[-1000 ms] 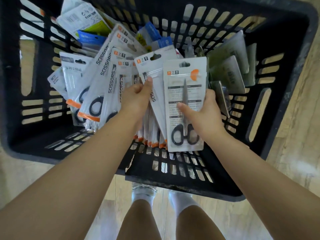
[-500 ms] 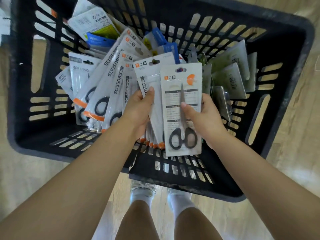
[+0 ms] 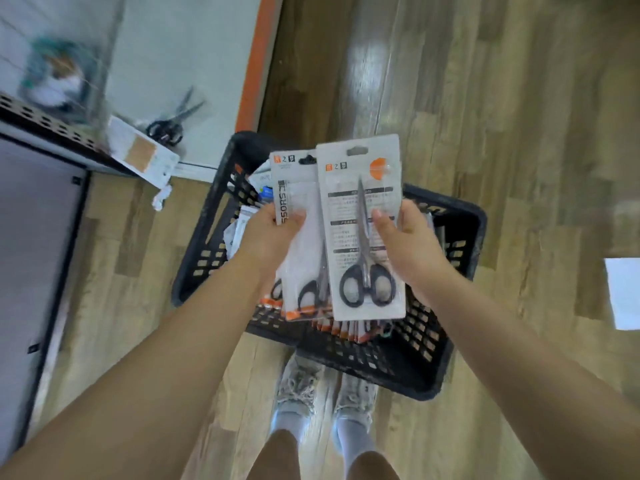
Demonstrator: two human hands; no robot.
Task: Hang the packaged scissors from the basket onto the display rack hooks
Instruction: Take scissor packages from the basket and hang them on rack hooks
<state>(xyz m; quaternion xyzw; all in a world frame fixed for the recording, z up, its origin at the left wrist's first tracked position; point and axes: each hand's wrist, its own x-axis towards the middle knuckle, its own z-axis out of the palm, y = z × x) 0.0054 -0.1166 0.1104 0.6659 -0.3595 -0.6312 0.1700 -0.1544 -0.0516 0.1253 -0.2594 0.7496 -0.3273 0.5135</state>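
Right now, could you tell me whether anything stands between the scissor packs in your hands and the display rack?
Nothing visible does: the scissor packs are lifted above the basket, with open floor toward the blurred rack at left.

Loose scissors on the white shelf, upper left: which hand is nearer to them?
Left. The left hand, gripping a stack of packs, is below and right of the scissors. The right hand, holding the front pack, is farther right.

Scissor packs [image 3: 363, 237] above basket [image 3: 433, 368], rack [image 3: 52, 126] left.
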